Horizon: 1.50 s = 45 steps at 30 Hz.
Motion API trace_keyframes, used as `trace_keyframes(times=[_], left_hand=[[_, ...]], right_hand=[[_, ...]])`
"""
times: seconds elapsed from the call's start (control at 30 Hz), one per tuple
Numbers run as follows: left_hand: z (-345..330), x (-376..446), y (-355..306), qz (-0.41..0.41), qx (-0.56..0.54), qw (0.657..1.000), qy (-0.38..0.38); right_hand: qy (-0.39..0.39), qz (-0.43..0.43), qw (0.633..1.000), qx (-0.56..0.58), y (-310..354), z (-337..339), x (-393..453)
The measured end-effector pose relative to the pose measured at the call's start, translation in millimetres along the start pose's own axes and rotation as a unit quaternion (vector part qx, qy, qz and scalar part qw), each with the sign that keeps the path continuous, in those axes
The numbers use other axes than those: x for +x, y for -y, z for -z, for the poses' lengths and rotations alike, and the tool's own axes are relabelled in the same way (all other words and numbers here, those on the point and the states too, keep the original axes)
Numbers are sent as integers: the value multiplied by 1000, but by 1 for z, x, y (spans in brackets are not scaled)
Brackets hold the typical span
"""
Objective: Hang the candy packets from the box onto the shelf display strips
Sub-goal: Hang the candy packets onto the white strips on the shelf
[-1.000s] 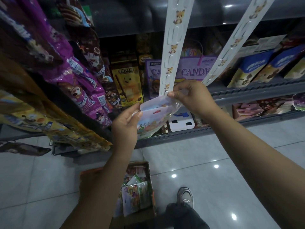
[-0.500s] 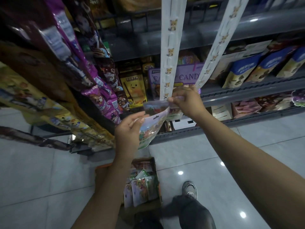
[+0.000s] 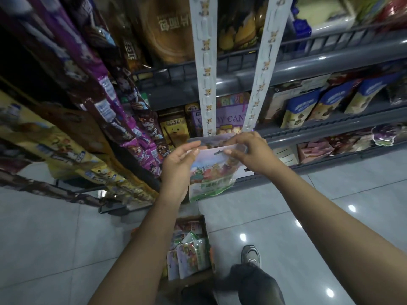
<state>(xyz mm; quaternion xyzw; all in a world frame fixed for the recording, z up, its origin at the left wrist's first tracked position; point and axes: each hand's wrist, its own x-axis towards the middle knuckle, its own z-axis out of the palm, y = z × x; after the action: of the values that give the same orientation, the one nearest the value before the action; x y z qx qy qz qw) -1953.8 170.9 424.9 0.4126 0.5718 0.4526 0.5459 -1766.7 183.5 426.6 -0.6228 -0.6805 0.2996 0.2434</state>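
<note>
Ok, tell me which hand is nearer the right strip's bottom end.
Right. The right hand sits just below the right strip, pinching the packet top; the left hand holds the packet's left edge, farther left.

White display strips (image 3: 206,84) bear small orange fox prints; the candy packet (image 3: 211,172) is pastel with green base.

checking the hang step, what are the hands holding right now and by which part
Both hold one candy packet by its top edge: left hand grips the upper left corner, right hand pinches the top right, just below the left display strip.
</note>
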Motion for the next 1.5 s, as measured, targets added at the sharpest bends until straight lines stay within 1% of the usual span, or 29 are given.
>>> trace_keyframes(times=[0.03, 0.13, 0.23, 0.37, 0.43, 0.57, 0.73, 0.9, 1.03, 1.17, 1.37, 1.5], left_hand=[[-2, 2, -2, 0, 4, 1000, -5], [-5, 14, -4, -22, 64, 998, -21], [-7, 29, -3, -48, 110, 993, -19], [-7, 52, -5, -70, 170, 983, -8], [-8, 64, -10, -75, 200, 977, 11], [-16, 87, -21, -64, 253, 963, 72], [-17, 102, -23, -77, 290, 946, 123], [-19, 105, -23, -71, 282, 951, 107], [-17, 109, -24, -50, 259, 957, 118], [-15, 111, -22, -30, 236, 962, 134], [-18, 111, -17, -48, 232, 963, 125], [-23, 106, -13, -46, 212, 969, 117]], right_hand=[[1, -6, 1000, 4, 2, 4, 4], [16, -33, 998, 49, 10, 8, 15], [27, -31, 999, 32, 15, 6, 27], [24, -54, 998, 25, 13, 0, 42], [13, -55, 998, 14, 12, -3, 49], [-20, -55, 998, 21, 12, -7, 62], [-60, -59, 996, 20, 8, -12, 74], [-85, -77, 992, 50, 2, -19, 77], [-97, -71, 992, 45, 1, -22, 77], [-65, -75, 995, -1, -1, -19, 79], [-30, -87, 996, -12, -3, -17, 81], [-30, -96, 995, -5, -8, -20, 82]])
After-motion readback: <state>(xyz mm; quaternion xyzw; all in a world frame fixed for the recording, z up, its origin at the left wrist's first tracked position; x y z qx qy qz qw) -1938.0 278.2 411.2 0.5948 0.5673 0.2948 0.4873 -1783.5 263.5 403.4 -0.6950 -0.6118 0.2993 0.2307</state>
